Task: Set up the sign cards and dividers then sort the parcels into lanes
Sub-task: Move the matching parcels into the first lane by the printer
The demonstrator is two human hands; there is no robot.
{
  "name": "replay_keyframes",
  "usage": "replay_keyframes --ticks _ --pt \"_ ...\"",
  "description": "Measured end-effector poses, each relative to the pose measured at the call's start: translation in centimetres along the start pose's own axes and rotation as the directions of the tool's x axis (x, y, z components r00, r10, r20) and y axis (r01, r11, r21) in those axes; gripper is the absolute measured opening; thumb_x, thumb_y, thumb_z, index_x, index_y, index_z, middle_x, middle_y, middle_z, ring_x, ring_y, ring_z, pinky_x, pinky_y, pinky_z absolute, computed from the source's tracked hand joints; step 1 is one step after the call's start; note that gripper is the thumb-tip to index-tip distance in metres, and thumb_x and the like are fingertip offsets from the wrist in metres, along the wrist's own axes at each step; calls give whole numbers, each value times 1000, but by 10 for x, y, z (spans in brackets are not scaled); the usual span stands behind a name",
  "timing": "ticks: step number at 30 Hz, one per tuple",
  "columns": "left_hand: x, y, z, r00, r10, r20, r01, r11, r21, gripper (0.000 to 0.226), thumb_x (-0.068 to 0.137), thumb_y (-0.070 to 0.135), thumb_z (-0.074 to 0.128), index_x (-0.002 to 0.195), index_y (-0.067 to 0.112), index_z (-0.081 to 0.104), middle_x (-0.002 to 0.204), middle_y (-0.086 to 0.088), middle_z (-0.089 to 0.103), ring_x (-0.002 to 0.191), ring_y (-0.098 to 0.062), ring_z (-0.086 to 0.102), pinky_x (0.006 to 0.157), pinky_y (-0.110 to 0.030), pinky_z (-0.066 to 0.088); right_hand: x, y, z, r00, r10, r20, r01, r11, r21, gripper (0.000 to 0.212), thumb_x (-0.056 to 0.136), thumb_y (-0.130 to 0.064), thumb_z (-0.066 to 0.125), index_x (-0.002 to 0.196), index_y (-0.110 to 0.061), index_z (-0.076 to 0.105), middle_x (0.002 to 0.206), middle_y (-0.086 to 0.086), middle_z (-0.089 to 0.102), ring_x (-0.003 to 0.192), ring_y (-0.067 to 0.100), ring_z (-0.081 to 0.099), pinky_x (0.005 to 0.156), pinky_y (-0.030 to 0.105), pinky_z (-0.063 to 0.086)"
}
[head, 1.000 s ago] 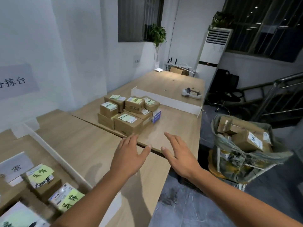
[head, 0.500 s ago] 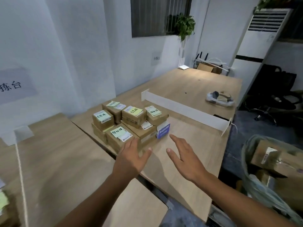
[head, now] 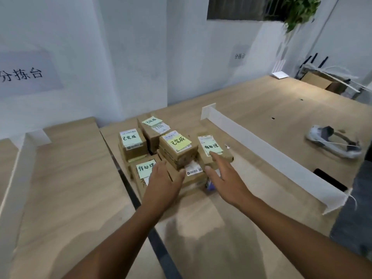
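Parcels (head: 173, 156): small brown cardboard boxes, bunched and partly stacked two high on the table (head: 261, 228). The top ones carry handwritten sticky notes (head: 178, 141), green or yellow.
Position: dead ahead at 12 o'clock, just past my fingertips, between the seam (head: 124, 178) in the tabletop at 9 o'clock and the divider (head: 271, 158) at 2 o'clock.
Left hand (head: 163, 184): released, fingers straight and together, palm down over the front-left parcel (head: 144, 171), thumb out towards the middle of the pile. I cannot tell whether it touches.
Right hand (head: 223, 178): released, fingers spread, grasping nothing. The forefinger tip reaches the green note on the right-hand parcel (head: 209, 146).
Key relation: the pile lies straight in front of both hands, its rows running roughly from 11 to 5 o'clock, in line with the seam. My left hand is nearer the low front box, my right nearer the box at 1 o'clock, so the pile sits between my thumbs.
Divider: long white strip standing on edge, running from 11 o'clock far to 4 o'clock near, apart from the pile.
Second strip (head: 20, 168): white, on the neighbouring tabletop at 9 o'clock.
Wall sign (head: 22, 74): paper sheet with writing, at 10 o'clock.
Step, as I judge it: about to take hold of a box from this pile. Nothing is lifted yet.
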State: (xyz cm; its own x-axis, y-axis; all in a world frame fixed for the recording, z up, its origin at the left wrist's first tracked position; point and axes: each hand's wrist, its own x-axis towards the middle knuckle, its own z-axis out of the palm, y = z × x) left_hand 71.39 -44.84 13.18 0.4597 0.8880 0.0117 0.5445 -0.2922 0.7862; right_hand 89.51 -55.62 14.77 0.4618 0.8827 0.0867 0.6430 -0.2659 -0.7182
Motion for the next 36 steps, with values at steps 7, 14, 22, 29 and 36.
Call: replay_keyframes --ticks 7,14,22,29,36 --pt "123 -19 53 987 -152 -46 139 966 -216 73 91 60 59 152 28 35 151 2 48 138 -19 47 111 -50 43 148 33 36 989 -5 149 10 999 -34 59 102 -50 51 156 -37 30 151 -4 41 130 10 43 102 29 36" --pt "174 -44 93 964 -253 -86 227 945 -235 72 92 48 64 151 25 30 147 2 49 129 -19 52 99 -36 47 218 58 77 968 34 248 9 986 -169 57 100 -48 52 153 -35 35 135 5 55 119 25 57 99 42 49" --pt "128 -14 73 973 -185 -140 130 935 -330 59 90 46 65 143 41 39 132 21 59 111 2 59 85 -26 49 176 42 44 981 -125 147 143 983 -117 62 94 -49 57 150 -34 37 132 2 52 121 24 49 101 44 45" --pt "-8 47 -1 930 -80 -358 -28 957 -288 67 92 47 67 151 42 35 137 20 59 118 -6 61 97 -37 54 87 -34 -13 889 -439 134 426 898 110 61 93 -44 63 149 -41 38 127 -9 47 116 10 54 98 38 49" --pt "-176 84 -77 761 -51 -647 -96 977 -190 64 91 44 66 144 57 33 134 36 54 116 6 58 87 -14 53 -31 -133 -15 697 -712 81 650 676 349 61 92 -47 57 149 -40 37 128 -6 47 114 0 49 90 19 44"
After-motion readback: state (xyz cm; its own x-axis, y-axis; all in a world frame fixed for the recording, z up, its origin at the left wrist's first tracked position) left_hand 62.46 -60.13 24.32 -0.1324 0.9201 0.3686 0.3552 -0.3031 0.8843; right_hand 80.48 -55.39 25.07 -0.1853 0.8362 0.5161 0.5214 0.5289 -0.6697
